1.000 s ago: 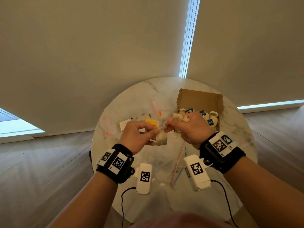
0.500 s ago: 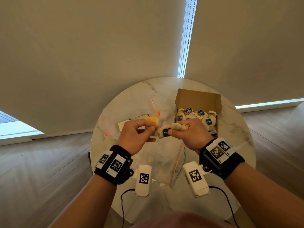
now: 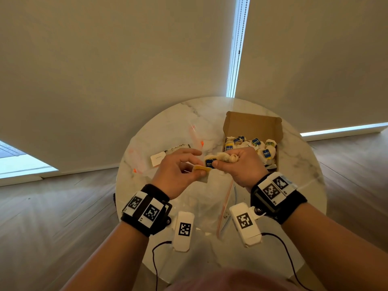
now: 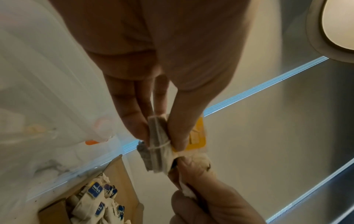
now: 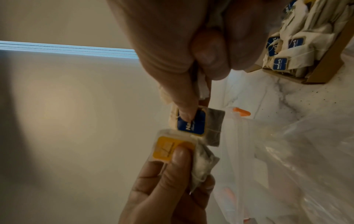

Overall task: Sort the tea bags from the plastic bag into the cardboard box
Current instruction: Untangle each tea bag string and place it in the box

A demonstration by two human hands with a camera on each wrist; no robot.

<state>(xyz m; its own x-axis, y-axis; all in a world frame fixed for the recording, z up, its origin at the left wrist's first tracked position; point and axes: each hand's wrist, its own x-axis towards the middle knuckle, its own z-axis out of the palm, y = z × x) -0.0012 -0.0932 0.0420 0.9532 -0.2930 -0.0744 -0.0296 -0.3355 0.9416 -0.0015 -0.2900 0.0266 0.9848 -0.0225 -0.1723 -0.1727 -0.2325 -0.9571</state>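
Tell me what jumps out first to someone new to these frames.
Both hands meet above the round marble table: the left hand pinches a yellow-tagged tea bag, and the right hand grips a blue-tagged tea bag right against it. To the right, behind the right hand, the open cardboard box holds a heap of blue-tagged bags, and the clear plastic bag lies under the hands.
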